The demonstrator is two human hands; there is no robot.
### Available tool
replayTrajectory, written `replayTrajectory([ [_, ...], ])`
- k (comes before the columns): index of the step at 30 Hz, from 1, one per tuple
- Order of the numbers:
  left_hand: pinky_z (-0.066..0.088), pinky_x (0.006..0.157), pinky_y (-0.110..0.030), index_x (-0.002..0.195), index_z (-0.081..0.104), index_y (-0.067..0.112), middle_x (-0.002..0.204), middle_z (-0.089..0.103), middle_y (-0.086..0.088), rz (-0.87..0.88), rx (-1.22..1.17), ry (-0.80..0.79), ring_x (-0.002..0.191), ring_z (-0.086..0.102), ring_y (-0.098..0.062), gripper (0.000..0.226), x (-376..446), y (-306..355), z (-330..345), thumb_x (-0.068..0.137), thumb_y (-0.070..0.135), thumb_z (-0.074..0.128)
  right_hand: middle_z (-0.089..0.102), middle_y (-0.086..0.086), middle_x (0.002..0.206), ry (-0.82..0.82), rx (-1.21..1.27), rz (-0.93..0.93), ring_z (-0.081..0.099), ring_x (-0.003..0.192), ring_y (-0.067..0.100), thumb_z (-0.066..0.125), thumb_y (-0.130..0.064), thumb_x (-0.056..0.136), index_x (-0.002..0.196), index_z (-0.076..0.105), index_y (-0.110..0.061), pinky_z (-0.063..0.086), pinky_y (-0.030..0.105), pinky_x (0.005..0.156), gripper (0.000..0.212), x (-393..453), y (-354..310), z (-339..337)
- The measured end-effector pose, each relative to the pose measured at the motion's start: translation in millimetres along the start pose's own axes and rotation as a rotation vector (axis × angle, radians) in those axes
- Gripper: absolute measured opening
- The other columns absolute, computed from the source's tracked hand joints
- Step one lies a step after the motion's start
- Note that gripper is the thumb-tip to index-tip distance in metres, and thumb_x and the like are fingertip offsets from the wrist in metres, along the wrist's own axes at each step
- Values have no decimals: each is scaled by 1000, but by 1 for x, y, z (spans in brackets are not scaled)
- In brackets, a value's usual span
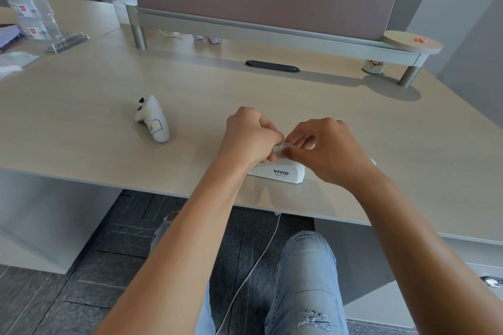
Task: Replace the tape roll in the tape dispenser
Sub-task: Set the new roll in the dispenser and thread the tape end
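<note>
Two bare hands, left hand (249, 134) and right hand (330, 151), pinch a clear tape roll (281, 150) above the white plastic tape dispenser (280, 171) on the pale wood-grain surface (81, 122).

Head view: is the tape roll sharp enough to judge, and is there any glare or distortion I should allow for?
Head view: the clear tape roll is small, pale and mostly hidden between left hand and right hand; the white dispenser logo reads sharply; the desk edges bow from the wide lens; soft shadows, no harsh glare.
</note>
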State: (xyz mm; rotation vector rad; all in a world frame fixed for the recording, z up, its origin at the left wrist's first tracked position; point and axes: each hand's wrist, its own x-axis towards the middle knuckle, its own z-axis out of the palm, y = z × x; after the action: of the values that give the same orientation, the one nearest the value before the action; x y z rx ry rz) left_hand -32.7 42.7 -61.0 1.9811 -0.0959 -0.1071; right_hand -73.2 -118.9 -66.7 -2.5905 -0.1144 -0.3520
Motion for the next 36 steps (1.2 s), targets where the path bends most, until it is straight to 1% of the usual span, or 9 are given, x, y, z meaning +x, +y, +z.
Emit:
replayTrajectory([
  [2, 45, 44, -21, 80, 68, 11, 67, 70, -9, 24, -5, 12, 37, 61, -14, 12, 0, 0, 1, 75, 0, 70, 76, -8, 82, 0, -1, 1, 70, 79, 6, 84, -30, 83, 94, 81, -20, 57, 23, 78, 15, 0, 0, -1],
  [5, 46, 51, -24, 89, 65, 16, 82, 75, -8, 81, 27, 21, 55, 65, -24, 21, -1, 0, 3, 74, 2, 71, 75, -8, 82, -4, -2, 2, 69, 78, 7, 84, -28, 84, 95, 82, -18, 54, 18, 76, 15, 0, -1, -1],
  [9, 47, 62, -27, 93, 71, 19, 84, 76, -3, 109, 67, 37, 70, 66, -23, 20, 0, -1, 3, 76, 8, 72, 76, -7, 83, 0, 3, 1, 72, 81, 10, 84, -28, 84, 95, 82, -19, 57, 24, 80, 15, -2, -1, -1],
  [14, 41, 56, -23, 96, 72, 19, 83, 76, -1, 135, 72, 24, 70, 62, -14, 22, -1, -2, 1, 80, 4, 70, 77, -5, 86, 2, 8, 19, 72, 83, 14, 83, -31, 84, 99, 81, -22, 59, 33, 84, 18, -2, 0, 1],
  [17, 42, 60, -25, 97, 71, 20, 83, 76, 1, 137, 82, 39, 74, 62, -15, 22, 0, -3, 0, 81, 4, 69, 76, -4, 88, -21, 11, 35, 70, 86, 17, 82, -32, 84, 101, 81, -22, 58, 36, 85, 20, -1, -1, 1],
  [21, 41, 59, -22, 96, 70, 19, 82, 77, -1, 140, 59, 56, 72, 61, -11, 22, 2, -7, -2, 81, 2, 71, 77, -3, 90, -69, 11, 56, 70, 89, 16, 82, -36, 84, 101, 82, -23, 58, 34, 85, 21, 4, -1, -1],
  [30, 41, 58, -22, 89, 65, 21, 80, 78, -3, 128, -2, 94, 69, 63, -10, 22, 4, -13, -4, 81, 2, 72, 75, -4, 85, -88, 54, 54, 66, 79, 11, 86, -40, 80, 93, 83, -22, 51, 23, 73, 22, 10, 0, -3],
  [34, 48, 65, -28, 83, 62, 23, 74, 76, -3, 117, -55, 135, 68, 63, -16, 24, 7, -18, -7, 79, 0, 69, 74, -2, 89, -66, 67, 57, 66, 82, 15, 84, -44, 80, 94, 84, -24, 51, 25, 72, 25, 6, 0, -1],
  [36, 57, 73, -39, 81, 61, 24, 74, 75, -4, 87, -128, 137, 69, 65, -21, 26, 9, -22, -11, 76, 0, 68, 73, -1, 93, -53, 68, 55, 66, 86, 18, 83, -43, 82, 97, 83, -25, 55, 32, 79, 23, 4, -1, 1],
])
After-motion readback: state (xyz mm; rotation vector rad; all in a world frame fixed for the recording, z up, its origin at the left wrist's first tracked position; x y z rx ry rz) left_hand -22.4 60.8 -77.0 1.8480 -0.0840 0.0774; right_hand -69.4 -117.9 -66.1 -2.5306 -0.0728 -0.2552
